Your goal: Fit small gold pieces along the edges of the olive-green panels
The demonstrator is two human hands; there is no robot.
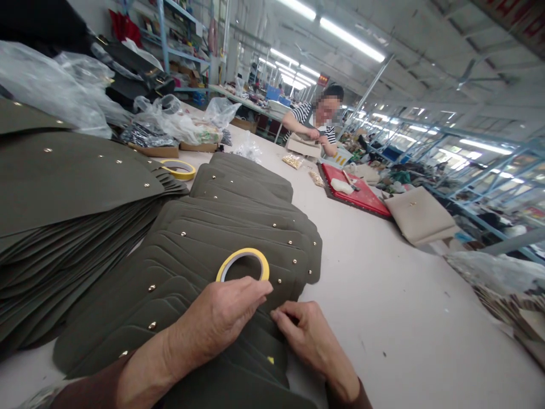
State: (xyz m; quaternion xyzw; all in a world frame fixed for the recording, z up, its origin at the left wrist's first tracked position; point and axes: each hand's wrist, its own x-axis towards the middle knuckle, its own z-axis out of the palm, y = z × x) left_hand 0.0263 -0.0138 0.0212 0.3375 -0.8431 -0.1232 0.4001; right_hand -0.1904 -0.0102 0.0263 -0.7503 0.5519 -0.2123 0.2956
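Note:
A roll of yellow tape [264, 264] sits in my left hand [227, 309], whose closed fingers cover its near edge; the thumb is hidden. Close by on the right, my right hand [309, 332] is closed in a pinch, thumb against forefinger, at the right edge of the dark olive panels [225, 227]. What lies between those fingertips is too small to make out. The panels overlap in a long fanned row under both hands, with small metal studs along them. A tiny yellow scrap [271, 360] rests on a panel below the hands.
A thick stack of olive panels [76, 176] rises at left. Another tape roll [183, 170] lies beyond it, near clear plastic bags [170, 116]. Across the pale table [366, 295] are a red board [357, 190], a beige panel piece [419, 216] and a co-worker [317, 122] handling a beige piece.

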